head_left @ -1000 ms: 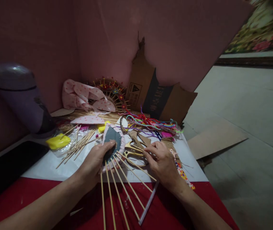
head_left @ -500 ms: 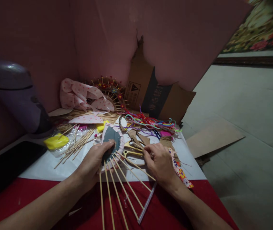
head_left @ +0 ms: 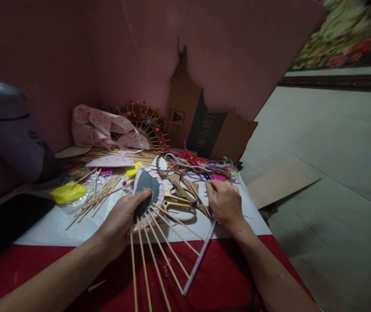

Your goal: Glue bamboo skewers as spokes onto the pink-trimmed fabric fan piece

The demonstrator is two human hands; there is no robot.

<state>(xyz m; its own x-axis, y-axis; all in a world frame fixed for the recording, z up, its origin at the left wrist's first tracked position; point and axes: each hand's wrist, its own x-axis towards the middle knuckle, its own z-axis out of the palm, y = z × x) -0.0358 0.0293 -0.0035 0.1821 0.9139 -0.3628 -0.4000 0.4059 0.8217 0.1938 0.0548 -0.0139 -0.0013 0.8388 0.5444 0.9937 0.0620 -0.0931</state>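
Observation:
My left hand (head_left: 125,216) grips a half-round craft piece (head_left: 146,190) with a blue-grey middle and a gathered pink fabric rim. The thumb presses on its face; the other fingers are mostly hidden beneath. Several thin wooden sticks (head_left: 160,251) fan out from its lower edge towards me. My right hand (head_left: 226,203) is closed, right of the gold-handled scissors (head_left: 179,212); what its fingers hold, if anything, is hidden. A translucent rod (head_left: 198,262) slants below that hand, beside the stick ends. Brown cardboard scraps (head_left: 179,186) lie by the scissors.
Tangled coloured pipe cleaners (head_left: 198,162) lie behind the scissors. Loose sticks (head_left: 104,195) and a yellow lump (head_left: 68,193) are at left, near a black flat object (head_left: 13,216) and a purple bottle (head_left: 10,130). Torn cardboard (head_left: 205,125) leans on the pink wall.
My right hand has moved up and away from the stick ends, uncovering more of the scissors and scraps. The left hand still grips the craft piece. The view has shifted slightly.

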